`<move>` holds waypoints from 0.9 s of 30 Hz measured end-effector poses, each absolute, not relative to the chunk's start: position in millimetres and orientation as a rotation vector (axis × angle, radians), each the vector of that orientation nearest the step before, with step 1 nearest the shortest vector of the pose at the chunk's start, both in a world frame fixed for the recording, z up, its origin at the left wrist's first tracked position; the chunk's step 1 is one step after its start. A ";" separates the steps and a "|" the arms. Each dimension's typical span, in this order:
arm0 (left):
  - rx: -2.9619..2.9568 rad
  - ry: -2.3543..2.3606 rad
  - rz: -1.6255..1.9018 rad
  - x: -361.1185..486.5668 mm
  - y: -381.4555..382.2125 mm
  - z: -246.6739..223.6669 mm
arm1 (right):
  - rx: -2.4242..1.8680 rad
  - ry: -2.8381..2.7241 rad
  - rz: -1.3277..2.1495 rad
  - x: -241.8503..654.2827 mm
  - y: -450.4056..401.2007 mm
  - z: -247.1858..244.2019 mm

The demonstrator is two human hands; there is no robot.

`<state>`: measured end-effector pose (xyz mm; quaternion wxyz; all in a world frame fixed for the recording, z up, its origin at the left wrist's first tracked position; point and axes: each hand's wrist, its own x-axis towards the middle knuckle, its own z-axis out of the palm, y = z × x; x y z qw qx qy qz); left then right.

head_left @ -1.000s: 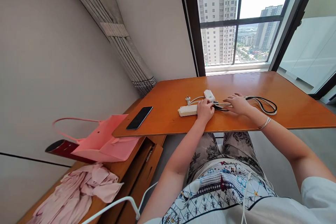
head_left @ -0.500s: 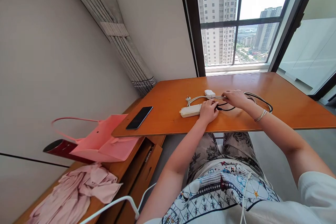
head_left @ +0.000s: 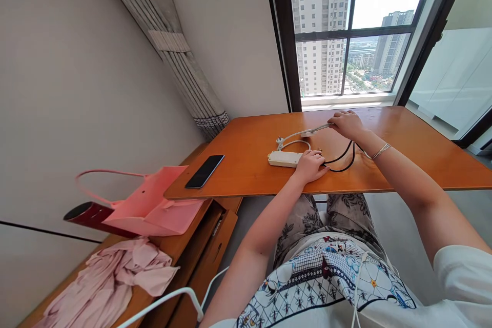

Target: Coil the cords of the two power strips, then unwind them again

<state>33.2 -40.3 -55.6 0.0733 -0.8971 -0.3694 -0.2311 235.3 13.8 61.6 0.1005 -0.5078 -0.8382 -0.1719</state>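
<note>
A white power strip (head_left: 284,159) lies on the orange-brown table. My left hand (head_left: 309,165) is closed over its right end, covering the sockets there. Higher and to the right, my right hand (head_left: 347,124) pinches a white cable (head_left: 320,128), lifted off the tabletop. This cable runs left toward a white plug (head_left: 280,141) near the strip's far side. A loop of black cable (head_left: 350,160) hangs under my right hand and reaches the strip by my left hand. Behind the lifted cable sits a small white block (head_left: 306,134), partly hidden.
A dark-screened phone (head_left: 204,171) lies on the table's (head_left: 246,136) left side. Beyond that edge, a pink bag (head_left: 154,205), a dark red cylinder (head_left: 96,218) and pink cloth (head_left: 111,279) rest on a lower wooden cabinet. A window (head_left: 346,64) stands behind the table.
My right hand has risen and moved slightly away from me, pulling the white cable up. The black cable's loop has drawn in under it. My left hand stays on the strip, which shifted slightly right.
</note>
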 end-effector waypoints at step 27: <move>-2.538 -1.394 -0.906 30.2 -39.0 -56.6 | -1.872 -2.001 0.195 366.3 39.9 -5.5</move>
